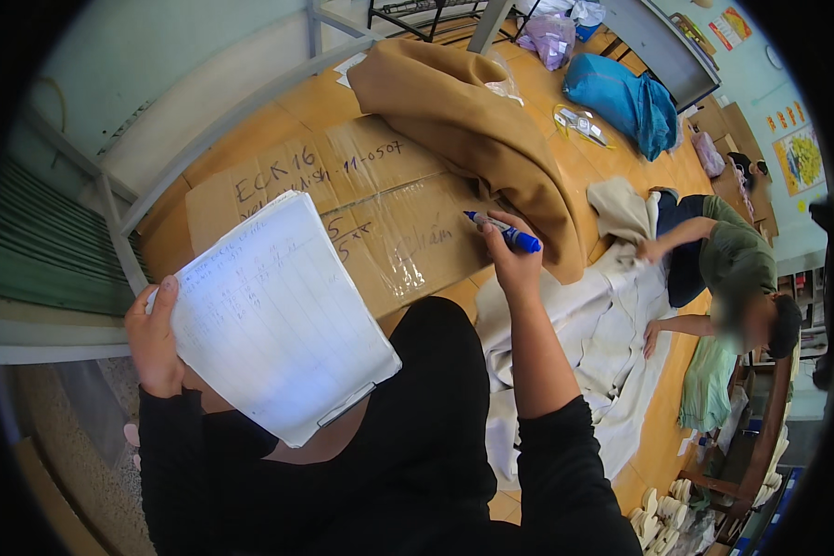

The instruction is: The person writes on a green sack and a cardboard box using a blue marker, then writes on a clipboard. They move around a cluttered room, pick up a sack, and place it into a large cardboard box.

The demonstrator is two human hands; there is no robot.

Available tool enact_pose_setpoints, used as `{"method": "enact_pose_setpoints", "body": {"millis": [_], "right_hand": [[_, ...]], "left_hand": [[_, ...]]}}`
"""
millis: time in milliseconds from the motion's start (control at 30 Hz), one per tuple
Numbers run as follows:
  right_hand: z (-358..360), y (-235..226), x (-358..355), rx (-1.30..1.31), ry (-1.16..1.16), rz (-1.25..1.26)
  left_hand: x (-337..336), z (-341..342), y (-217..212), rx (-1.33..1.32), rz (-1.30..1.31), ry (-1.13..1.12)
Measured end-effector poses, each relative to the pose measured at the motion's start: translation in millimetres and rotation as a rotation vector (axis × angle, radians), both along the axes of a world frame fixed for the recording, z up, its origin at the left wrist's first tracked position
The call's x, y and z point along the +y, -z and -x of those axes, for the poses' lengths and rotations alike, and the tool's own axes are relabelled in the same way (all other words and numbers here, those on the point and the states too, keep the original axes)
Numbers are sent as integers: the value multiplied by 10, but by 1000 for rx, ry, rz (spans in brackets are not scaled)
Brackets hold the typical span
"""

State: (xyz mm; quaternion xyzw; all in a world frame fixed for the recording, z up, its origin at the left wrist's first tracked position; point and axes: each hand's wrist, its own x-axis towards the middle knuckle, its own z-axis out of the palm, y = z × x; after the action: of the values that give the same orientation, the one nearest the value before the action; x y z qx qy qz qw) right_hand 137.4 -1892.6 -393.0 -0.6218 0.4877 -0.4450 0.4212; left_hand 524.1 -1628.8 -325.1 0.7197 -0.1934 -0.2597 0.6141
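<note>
My left hand (153,338) grips the left edge of a white ruled notepad (278,320) covered in handwriting, held tilted over my lap. My right hand (512,261) is raised and holds a blue marker pen (503,232), its tip pointing left over a flattened cardboard sheet (380,199) with handwriting on it. Both my sleeves are black. A tan fabric bundle (477,130) lies across the cardboard's far right side, close to the marker.
Another person in a green shirt (737,264) kneels at the right, both hands on a cream cloth (602,334) spread on the wooden floor. A blue bag (625,97) and small plastic packets (579,123) lie farther back. Metal frame rails (120,241) run at left.
</note>
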Motion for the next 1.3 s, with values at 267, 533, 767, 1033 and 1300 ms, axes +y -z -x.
{"method": "enact_pose_setpoints", "body": {"millis": [267,533,767,1033,1300], "right_hand": [[-71,-22,-5,134,28,125],[25,10,41,198,57,106],[42,48,-120,136,100,151],[137,31,-144,130,94,81],[163,45,-202,208,114,158]], "left_hand": [[-30,107,-83,5,21,-32],[-44,130,-112,-17,0,-34],[-81,163,-121,-33,-1,-67],[-88,183,-142,-15,31,-50],[-59,124,-115,-5,-6,22]]}}
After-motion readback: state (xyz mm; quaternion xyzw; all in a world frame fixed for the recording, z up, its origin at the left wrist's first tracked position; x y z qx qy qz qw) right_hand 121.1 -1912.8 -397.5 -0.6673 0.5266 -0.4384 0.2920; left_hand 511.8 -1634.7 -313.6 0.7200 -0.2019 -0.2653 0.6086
